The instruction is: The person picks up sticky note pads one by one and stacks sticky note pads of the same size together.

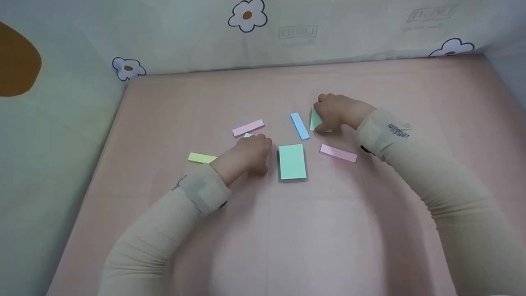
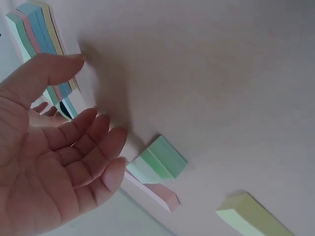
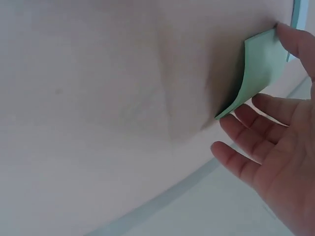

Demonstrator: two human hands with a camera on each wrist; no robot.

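Note:
My left hand (image 1: 251, 149) lies on the pink tabletop (image 1: 263, 230) with its fingers straight and loosely spread (image 2: 83, 147). Its fingertips reach a small green pad (image 2: 161, 160), which holds nothing in them. A pink pad (image 1: 248, 128) lies just beyond it. My right hand (image 1: 331, 115) is at a thin green note (image 3: 260, 66) that curls up off the table. The thumb (image 3: 298, 42) touches the note's upper corner, and the other fingers (image 3: 256, 128) are stretched out below it. Between the hands lie a large green pad (image 1: 292, 161) and a blue strip pad (image 1: 300, 126).
A yellow pad (image 1: 201, 158) lies left of my left wrist and a pink strip pad (image 1: 338, 153) under my right wrist. Pale padded walls with flower prints (image 1: 247, 15) close in the tabletop at the back and both sides.

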